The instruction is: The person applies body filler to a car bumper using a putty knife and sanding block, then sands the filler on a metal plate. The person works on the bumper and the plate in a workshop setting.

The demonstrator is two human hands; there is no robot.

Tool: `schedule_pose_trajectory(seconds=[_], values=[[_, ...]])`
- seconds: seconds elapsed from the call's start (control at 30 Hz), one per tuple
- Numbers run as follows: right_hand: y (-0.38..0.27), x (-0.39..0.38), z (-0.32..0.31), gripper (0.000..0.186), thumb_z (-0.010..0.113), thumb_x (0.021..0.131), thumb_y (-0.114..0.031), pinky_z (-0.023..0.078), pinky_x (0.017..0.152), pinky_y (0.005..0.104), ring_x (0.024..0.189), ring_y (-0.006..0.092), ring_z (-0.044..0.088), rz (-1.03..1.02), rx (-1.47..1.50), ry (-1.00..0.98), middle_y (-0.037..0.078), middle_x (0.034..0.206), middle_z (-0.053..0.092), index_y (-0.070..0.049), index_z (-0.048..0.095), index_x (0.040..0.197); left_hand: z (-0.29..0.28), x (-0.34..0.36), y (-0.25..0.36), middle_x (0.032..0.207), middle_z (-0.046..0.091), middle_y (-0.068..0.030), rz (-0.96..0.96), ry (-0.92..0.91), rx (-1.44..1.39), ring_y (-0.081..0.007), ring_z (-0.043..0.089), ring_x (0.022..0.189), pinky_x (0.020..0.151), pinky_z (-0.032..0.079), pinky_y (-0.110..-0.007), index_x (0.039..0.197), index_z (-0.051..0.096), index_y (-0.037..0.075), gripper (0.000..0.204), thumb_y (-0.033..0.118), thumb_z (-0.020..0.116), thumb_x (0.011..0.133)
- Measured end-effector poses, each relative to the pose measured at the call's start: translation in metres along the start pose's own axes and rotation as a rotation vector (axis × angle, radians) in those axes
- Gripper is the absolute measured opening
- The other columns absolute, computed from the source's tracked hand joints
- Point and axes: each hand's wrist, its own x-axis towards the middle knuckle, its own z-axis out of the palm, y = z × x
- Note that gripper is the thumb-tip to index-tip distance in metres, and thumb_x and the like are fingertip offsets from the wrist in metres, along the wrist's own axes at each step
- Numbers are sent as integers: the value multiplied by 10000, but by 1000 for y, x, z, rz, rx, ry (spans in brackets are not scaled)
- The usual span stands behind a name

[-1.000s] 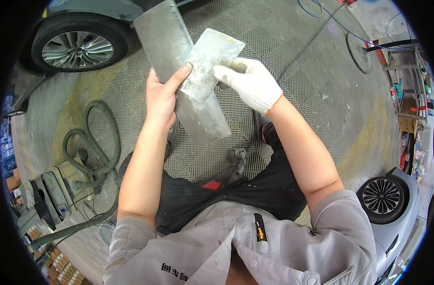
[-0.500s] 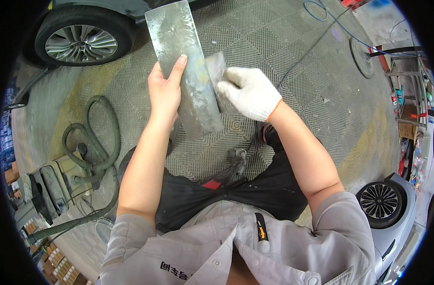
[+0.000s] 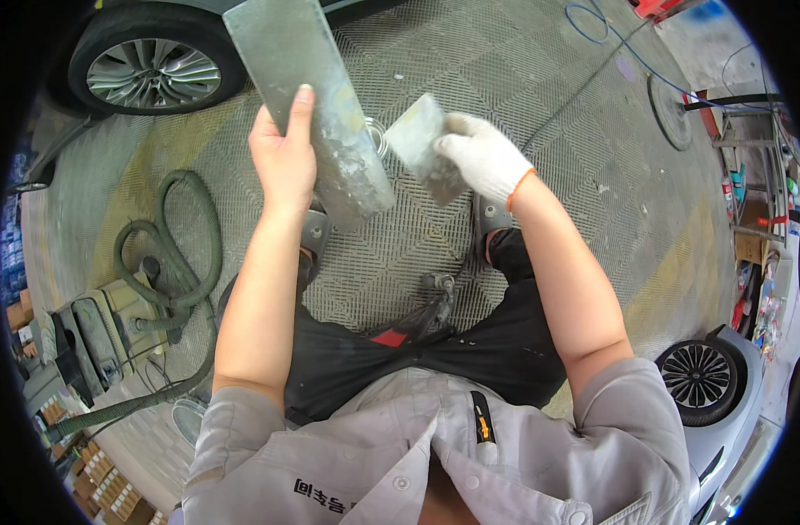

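My bare left hand [image 3: 282, 166] is closed round the edge of a long, grey, flat mixing board [image 3: 337, 109], its thumb pressed on the upper face. Pale smears mark the board, which tilts away to the upper left. A white knitted glove with an orange cuff covers my right hand [image 3: 485, 159]. That hand grips a small, flat, rectangular putty scraper [image 3: 417, 136], with pale filler-like residue on its face. A gap separates the scraper from the board's right edge. Past the board, a shiny round object [image 3: 376, 136] shows only in part.
A car's wheel [image 3: 155, 74] stands at the far left. On the left lies a ribbed green hose [image 3: 214, 227] joined to a boxy machine [image 3: 111, 328]. Beyond the grated floor [image 3: 575, 227], another car's wheel [image 3: 699, 372] sits at the right, below a cluttered rack [image 3: 758, 184].
The scraper has come away from the board toward the right, and its face now shows. The board and my left hand have shifted left and slightly up.
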Motion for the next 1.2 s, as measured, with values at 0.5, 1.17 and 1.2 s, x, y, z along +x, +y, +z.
schedule_pose_trajectory(seconds=[0.5, 1.17, 1.2], values=[[-5, -4, -3, 390, 617, 1020, -144, 598, 942, 369, 1020, 221, 750, -55, 327, 159, 159, 1155, 786, 82, 700, 1327, 1, -16, 7, 979, 770, -216, 189, -340, 549, -359, 756, 884, 811, 586, -417, 1184, 734, -8, 354, 333, 693, 1098], [8, 0, 12, 346, 656, 1031, -72, 619, 884, 373, 988, 218, 755, 61, 153, -11, 125, 1127, 786, 49, 711, 1350, -7, -6, 22, 898, 770, -155, 217, -508, 563, -267, 739, 799, 774, 573, -380, 1184, 756, 21, 294, 296, 691, 1099], [9, 2, 12, 338, 654, 1032, -66, 616, 888, 366, 985, 202, 748, 36, 138, 9, 106, 1130, 785, 36, 719, 1347, -8, -5, 23, 902, 770, -155, 198, -495, 565, -266, 739, 802, 778, 573, -378, 1185, 755, 20, 298, 298, 691, 1099]])
